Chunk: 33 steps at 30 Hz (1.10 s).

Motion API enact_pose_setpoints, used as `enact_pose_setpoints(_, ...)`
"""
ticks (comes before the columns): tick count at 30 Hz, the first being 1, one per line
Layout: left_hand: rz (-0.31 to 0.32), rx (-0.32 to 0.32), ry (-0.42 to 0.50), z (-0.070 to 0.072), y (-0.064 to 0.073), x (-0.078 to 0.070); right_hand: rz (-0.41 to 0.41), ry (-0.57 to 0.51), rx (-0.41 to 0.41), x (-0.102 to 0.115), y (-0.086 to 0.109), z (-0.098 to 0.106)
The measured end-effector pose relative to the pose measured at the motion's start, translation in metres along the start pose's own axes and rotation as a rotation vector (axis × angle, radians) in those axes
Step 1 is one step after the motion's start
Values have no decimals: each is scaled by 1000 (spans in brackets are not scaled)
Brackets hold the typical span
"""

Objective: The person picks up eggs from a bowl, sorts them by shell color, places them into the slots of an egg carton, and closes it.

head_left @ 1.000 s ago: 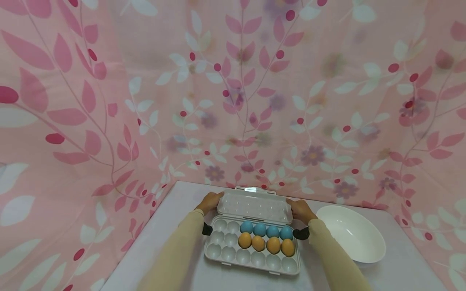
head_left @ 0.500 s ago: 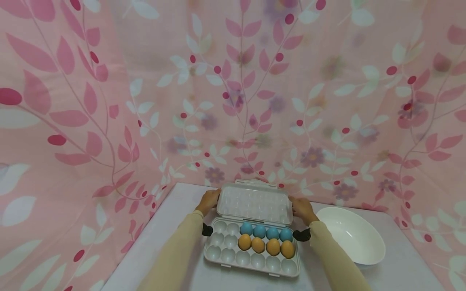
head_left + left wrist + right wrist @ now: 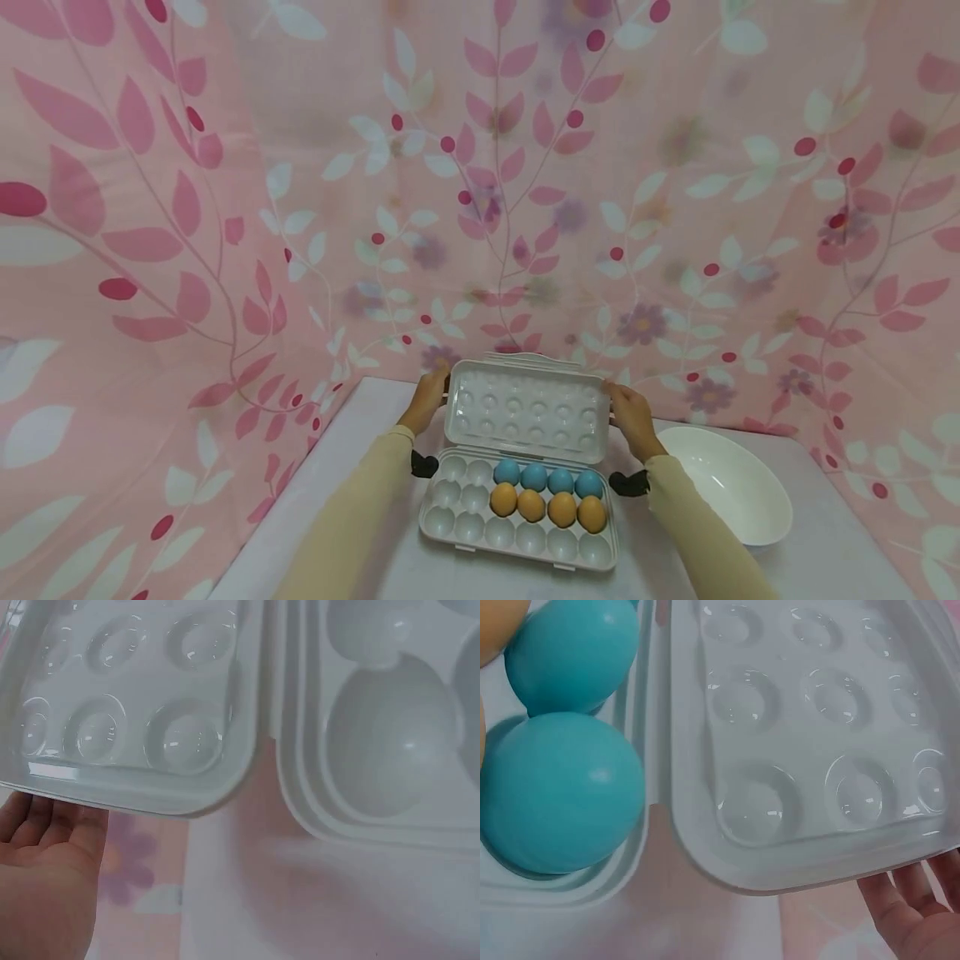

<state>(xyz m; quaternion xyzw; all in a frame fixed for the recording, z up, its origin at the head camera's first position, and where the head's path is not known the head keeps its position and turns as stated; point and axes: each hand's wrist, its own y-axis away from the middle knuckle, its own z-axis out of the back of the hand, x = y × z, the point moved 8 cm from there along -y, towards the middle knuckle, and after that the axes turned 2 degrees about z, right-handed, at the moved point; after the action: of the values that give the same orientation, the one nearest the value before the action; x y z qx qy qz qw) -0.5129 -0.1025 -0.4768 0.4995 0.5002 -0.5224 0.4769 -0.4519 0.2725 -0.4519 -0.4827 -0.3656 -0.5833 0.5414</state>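
An egg box with a pale plastic tray (image 3: 480,542) lies on the table, its hinged lid (image 3: 528,396) tilted up behind it. Several blue eggs (image 3: 534,477) fill part of the back row. Several orange eggs (image 3: 562,509) sit in the middle row; the front row's hollows are bare. My left hand (image 3: 425,402) touches the lid's left end, and in the left wrist view its fingers (image 3: 56,825) reach behind the rim. At the lid's right end is my right hand (image 3: 632,419), its fingers (image 3: 889,904) extended behind the edge. The lid hides the fingertips.
A large white bowl (image 3: 723,483) stands right of the egg box, close to the right forearm. The white table (image 3: 360,408) ends at the back and left against a pink floral cloth (image 3: 300,250).
The lid has swung up on its hinge from leaning far back to a steeper tilt. Both hands have risen with it. The tray and eggs stay in place.
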Motion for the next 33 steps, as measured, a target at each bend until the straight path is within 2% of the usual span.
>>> enact_pose_setpoints(5, -49, 40, 17, -2, 12, -9, 41, -7, 9, 12, 8, 1)
enact_pose_setpoints(8, -91, 73, 7, -5, 23, -16, 67, -49, 31, 16, 17, -1)
enact_pose_setpoints(13, -189, 135, -23, -11, 41, -32, 170, -44, 103, 27, 35, -5)
enact_pose_setpoints(17, -252, 245, -107, -17, 57, -43, 275, 31, 173, 37, 52, -7)
enact_pose_setpoints(21, -329, 361, -206, -23, 80, -49, 394, 119, 225, 44, 75, -11)
enact_pose_setpoints(26, -493, 436, -345, -26, 115, -52, 570, 256, 249, 46, 106, -22)
enact_pose_setpoints(30, -631, 499, -462, -33, 146, -60, 601, 336, 252, 41, 127, -33)
enact_pose_setpoints(33, -704, 534, -563, -39, 161, -53, 599, 371, 251, 35, 139, -38)
